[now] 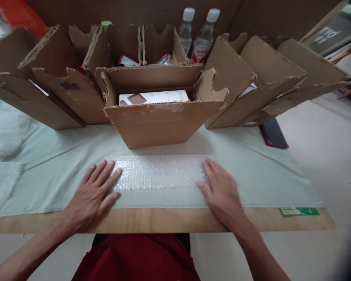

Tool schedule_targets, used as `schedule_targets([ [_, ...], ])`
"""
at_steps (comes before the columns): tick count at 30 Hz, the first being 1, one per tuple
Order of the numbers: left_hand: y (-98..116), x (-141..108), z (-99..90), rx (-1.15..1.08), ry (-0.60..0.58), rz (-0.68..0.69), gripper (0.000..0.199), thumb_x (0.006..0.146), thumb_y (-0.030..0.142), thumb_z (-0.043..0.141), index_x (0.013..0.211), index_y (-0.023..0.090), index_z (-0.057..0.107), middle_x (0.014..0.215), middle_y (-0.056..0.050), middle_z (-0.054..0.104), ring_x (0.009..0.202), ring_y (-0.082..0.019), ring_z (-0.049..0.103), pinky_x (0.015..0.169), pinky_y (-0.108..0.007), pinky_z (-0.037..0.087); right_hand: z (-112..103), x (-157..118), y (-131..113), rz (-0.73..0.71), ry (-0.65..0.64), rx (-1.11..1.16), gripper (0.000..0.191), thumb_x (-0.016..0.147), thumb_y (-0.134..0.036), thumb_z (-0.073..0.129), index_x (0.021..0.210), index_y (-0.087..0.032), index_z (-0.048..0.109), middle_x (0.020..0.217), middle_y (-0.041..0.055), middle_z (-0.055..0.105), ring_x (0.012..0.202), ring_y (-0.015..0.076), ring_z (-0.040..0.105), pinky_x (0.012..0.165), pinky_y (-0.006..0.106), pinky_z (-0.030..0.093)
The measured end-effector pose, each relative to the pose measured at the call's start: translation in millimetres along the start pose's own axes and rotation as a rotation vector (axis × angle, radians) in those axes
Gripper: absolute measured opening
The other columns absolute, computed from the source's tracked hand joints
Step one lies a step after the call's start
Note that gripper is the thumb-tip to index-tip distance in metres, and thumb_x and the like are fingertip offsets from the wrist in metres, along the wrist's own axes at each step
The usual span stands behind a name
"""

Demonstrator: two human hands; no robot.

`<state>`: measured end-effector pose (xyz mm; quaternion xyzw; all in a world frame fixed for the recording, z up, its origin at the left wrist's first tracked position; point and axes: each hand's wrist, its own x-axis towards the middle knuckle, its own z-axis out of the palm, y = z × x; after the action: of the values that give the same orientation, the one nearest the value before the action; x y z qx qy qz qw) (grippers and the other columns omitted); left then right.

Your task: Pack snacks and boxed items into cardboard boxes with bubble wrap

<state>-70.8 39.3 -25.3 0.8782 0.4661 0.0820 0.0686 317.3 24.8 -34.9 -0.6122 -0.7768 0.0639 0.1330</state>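
A flat strip of clear bubble wrap (pixel 160 171) lies lengthwise on the pale green cloth (pixel 257 171), near the table's front. On its left end rest the fingertips of my left hand (pixel 95 191), palm down with the fingers spread. My right hand (pixel 220 187) touches the right end, its thumb apart from the other fingers, which are partly blurred. Just behind the strip stands a cardboard box (pixel 163 123) with a white carton (pixel 155 97) inside its open top.
More open cardboard holders (pixel 73 89) line the back on both sides. Two clear bottles (pixel 203 43) stand behind the middle box. Other bubble wrap (pixel 2 179) lies at the left, a dark flat object (pixel 273 133) at the right, and a green label (pixel 298 211) on the wooden front edge.
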Motion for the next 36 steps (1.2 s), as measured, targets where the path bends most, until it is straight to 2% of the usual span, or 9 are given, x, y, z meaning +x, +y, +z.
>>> schedule_targets([
  [3,-16,-19,-6.5,-0.011,0.102,-0.099,0.062,0.105,0.044,0.045,0.163,0.042,0.026,0.172,-0.002,0.031,0.156,-0.037,0.032,0.128,-0.058,0.018,-21,-40,52,0.251,0.176,-0.110,0.054,0.106,-0.048,0.040,0.149,-0.017,0.052,0.154,0.0201,0.053,0.144,0.0392,0.048,0.115,0.067,0.039],
  [5,-6,-14,-13.4,-0.051,0.191,-0.122,0.060,0.105,0.042,0.044,0.163,0.042,0.027,0.172,-0.001,0.031,0.155,-0.036,0.034,0.129,-0.056,0.017,-34,-49,52,0.323,0.272,-0.142,0.052,0.106,-0.048,0.040,0.144,-0.017,0.057,0.152,0.0216,0.053,0.144,0.0421,0.047,0.113,0.070,0.039],
  [8,38,18,-21.2,-0.134,0.272,-0.028,0.059,0.106,0.043,0.043,0.163,0.037,0.027,0.174,-0.004,0.026,0.158,-0.035,0.028,0.130,-0.054,0.016,-35,-22,5,0.156,0.306,-0.053,0.048,0.105,-0.042,0.046,0.145,-0.017,0.055,0.155,0.0204,0.051,0.146,0.0402,0.046,0.115,0.066,0.039],
  [12,87,66,-10.6,-0.183,0.151,0.210,0.070,0.104,0.057,0.044,0.161,0.019,0.031,0.168,-0.019,0.034,0.160,-0.034,0.024,0.130,-0.057,0.016,-7,41,-70,-0.204,0.049,0.167,0.052,0.102,-0.030,0.046,0.153,-0.018,0.048,0.158,0.0171,0.049,0.148,0.0341,0.044,0.117,0.057,0.042],
  [14,79,70,-2.8,-0.167,0.018,0.209,0.072,0.102,0.060,0.047,0.159,0.017,0.034,0.168,-0.020,0.035,0.160,-0.034,0.025,0.129,-0.059,0.017,6,51,-77,-0.330,-0.066,0.185,0.053,0.101,-0.031,0.047,0.152,-0.015,0.049,0.157,0.0178,0.050,0.147,0.0335,0.045,0.116,0.055,0.043],
  [17,35,40,-3.6,-0.148,-0.086,0.079,0.059,0.104,0.048,0.051,0.157,0.025,0.038,0.170,-0.013,0.033,0.159,-0.033,0.026,0.129,-0.058,0.019,7,32,-36,-0.313,-0.046,0.092,0.049,0.104,-0.040,0.046,0.146,-0.016,0.056,0.155,0.0163,0.054,0.143,0.0347,0.050,0.115,0.057,0.044],
  [23,-25,-25,-26.0,-0.071,0.246,-0.194,0.039,0.103,0.036,0.050,0.138,0.024,0.060,0.149,-0.014,0.059,0.140,-0.036,0.053,0.117,-0.057,0.042,-33,-10,53,0.048,0.141,0.023,0.043,0.104,-0.048,0.044,0.127,-0.020,0.069,0.135,0.0172,0.069,0.127,0.0381,0.063,0.105,0.060,0.049],
  [30,-8,10,-13.7,-0.051,0.294,-0.393,0.022,0.090,0.037,0.065,0.100,0.018,0.071,0.121,-0.017,0.068,0.116,-0.036,0.061,0.104,-0.058,0.048,-20,54,45,0.115,0.073,0.010,0.047,0.094,-0.053,0.043,0.112,-0.018,0.069,0.139,0.0201,0.065,0.127,0.0414,0.061,0.102,0.061,0.048],
  [36,16,20,-8.3,-0.371,0.421,-0.430,0.007,0.087,0.021,0.060,0.081,0.021,0.063,0.116,-0.011,0.071,0.114,-0.029,0.064,0.100,-0.049,0.050,-40,40,41,0.189,0.021,0.141,0.043,0.087,-0.063,0.046,0.079,-0.025,0.064,0.110,0.0132,0.076,0.098,0.0345,0.070,0.082,0.049,0.053],
])
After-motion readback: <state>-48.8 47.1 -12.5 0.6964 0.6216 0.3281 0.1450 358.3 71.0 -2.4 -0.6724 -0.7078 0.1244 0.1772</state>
